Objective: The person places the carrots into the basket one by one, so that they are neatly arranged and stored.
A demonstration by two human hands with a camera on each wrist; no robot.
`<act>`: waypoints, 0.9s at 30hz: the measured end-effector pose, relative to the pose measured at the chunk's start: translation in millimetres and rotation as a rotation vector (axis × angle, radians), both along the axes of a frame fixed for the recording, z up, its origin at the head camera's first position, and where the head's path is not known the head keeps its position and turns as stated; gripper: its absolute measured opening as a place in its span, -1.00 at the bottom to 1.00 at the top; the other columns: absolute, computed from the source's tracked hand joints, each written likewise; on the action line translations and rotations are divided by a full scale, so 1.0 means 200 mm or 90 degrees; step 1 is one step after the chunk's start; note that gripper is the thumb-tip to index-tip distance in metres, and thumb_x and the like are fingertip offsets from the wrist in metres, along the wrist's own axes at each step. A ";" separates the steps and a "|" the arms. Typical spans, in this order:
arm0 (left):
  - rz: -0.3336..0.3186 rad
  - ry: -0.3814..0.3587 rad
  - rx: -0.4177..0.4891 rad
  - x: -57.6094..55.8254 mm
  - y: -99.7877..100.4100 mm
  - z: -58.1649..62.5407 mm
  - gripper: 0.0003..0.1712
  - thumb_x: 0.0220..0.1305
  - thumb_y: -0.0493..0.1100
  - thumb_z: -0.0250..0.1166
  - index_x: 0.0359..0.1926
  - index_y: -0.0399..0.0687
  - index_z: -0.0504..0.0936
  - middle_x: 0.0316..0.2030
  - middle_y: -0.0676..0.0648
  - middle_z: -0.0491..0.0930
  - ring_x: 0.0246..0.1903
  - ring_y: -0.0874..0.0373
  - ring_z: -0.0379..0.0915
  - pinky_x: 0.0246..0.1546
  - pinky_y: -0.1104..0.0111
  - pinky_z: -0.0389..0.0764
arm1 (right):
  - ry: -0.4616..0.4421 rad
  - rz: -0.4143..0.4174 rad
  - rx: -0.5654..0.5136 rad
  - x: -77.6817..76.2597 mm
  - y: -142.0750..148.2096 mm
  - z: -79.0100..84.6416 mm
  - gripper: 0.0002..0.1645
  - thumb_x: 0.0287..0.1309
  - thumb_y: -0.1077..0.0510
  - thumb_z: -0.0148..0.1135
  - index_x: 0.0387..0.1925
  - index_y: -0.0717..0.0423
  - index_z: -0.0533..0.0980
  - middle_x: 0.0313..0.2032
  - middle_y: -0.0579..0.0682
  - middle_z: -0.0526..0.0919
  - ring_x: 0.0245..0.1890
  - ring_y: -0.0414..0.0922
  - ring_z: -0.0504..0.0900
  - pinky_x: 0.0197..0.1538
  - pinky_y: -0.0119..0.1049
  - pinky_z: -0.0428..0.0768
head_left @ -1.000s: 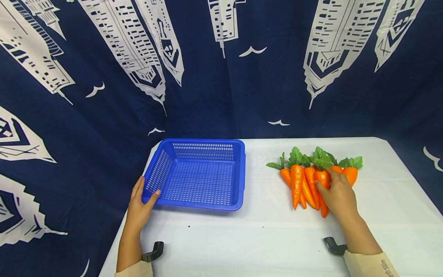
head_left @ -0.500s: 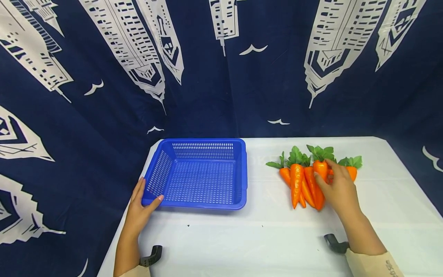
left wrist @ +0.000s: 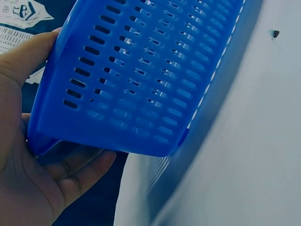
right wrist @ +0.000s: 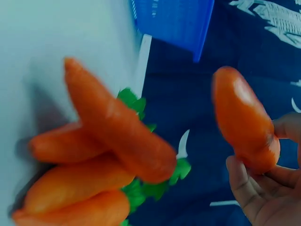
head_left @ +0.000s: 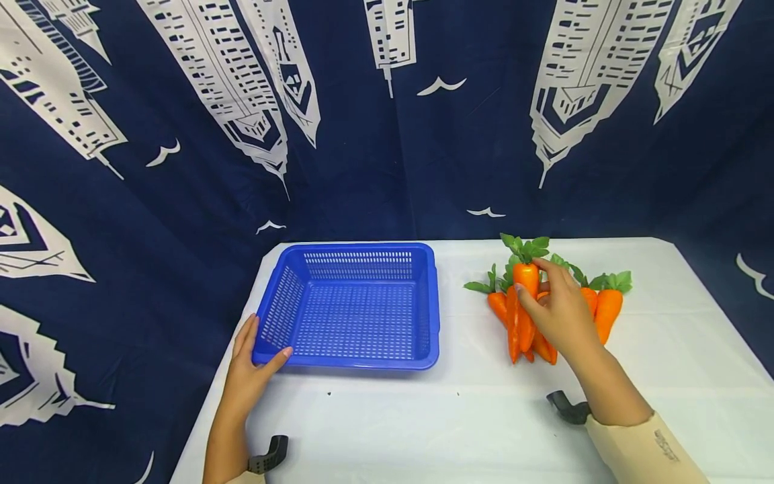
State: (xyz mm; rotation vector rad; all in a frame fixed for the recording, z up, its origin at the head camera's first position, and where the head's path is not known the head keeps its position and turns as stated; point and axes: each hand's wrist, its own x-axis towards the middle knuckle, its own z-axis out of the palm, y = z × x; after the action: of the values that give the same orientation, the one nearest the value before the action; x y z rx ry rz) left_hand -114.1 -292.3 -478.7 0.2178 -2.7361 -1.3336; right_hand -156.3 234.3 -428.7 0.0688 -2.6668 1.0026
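Note:
My left hand (head_left: 246, 376) grips the near left corner of a blue plastic basket (head_left: 431, 316), thumb over the rim and fingers along the outside. In the left wrist view the slotted wall of the basket (left wrist: 141, 61) fills the upper middle. My right hand (head_left: 565, 312) pinches one orange carrot (head_left: 525, 277) near its leafy top, between thumb and fingers. The right wrist view has this carrot (right wrist: 242, 117) raised apart from the others. Below it lie several more carrots (head_left: 607, 312) with green leaves, partly hidden by the right hand.
A white-covered table (head_left: 393, 423) bears the basket on the left and the carrots on the right. Behind it hangs a dark blue cloth (head_left: 363, 181) printed with white buildings and birds. Each wrist wears a black camera mount (head_left: 568, 408).
My right hand has lifted a carrot out of the pile and carried it left, over the other carrots. The basket has shifted slightly right with my left hand on its corner.

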 end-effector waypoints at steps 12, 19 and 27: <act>-0.004 -0.004 0.013 0.03 0.05 -0.01 0.21 0.18 0.16 0.47 0.63 0.18 -0.11 0.63 0.04 -0.22 0.61 -0.21 -0.28 0.50 -0.31 -0.06 | 0.071 0.109 0.013 -0.07 -0.24 0.12 -0.38 0.35 0.02 0.25 0.36 0.06 0.35 0.20 0.19 0.47 -0.21 0.08 0.68 -0.16 0.03 0.74; -0.003 0.000 0.001 0.04 0.06 -0.02 0.23 0.15 0.18 0.48 0.63 0.22 -0.11 0.64 0.02 -0.22 0.61 -0.23 -0.28 0.47 -0.36 -0.05 | 0.099 0.158 0.033 -0.13 -0.40 0.17 -0.42 0.32 0.08 0.26 0.35 -0.04 0.46 0.23 0.18 0.44 -0.24 0.04 0.71 -0.21 -0.10 0.77; -0.014 -0.007 -0.003 0.06 0.08 -0.03 0.23 0.15 0.20 0.48 0.63 0.30 -0.14 0.64 0.05 -0.25 0.61 -0.23 -0.31 0.47 -0.37 -0.08 | 0.033 0.239 -0.032 -0.20 -0.58 0.19 -0.39 0.33 0.11 0.26 0.39 0.01 0.41 0.25 0.17 0.39 -0.14 0.03 0.68 -0.03 -0.09 0.75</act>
State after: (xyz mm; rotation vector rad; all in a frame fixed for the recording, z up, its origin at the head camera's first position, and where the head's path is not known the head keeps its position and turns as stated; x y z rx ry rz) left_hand -102.1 -277.2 -484.3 0.1959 -2.7577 -1.3350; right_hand -196.7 118.8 -389.8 0.5949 -2.6340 1.1566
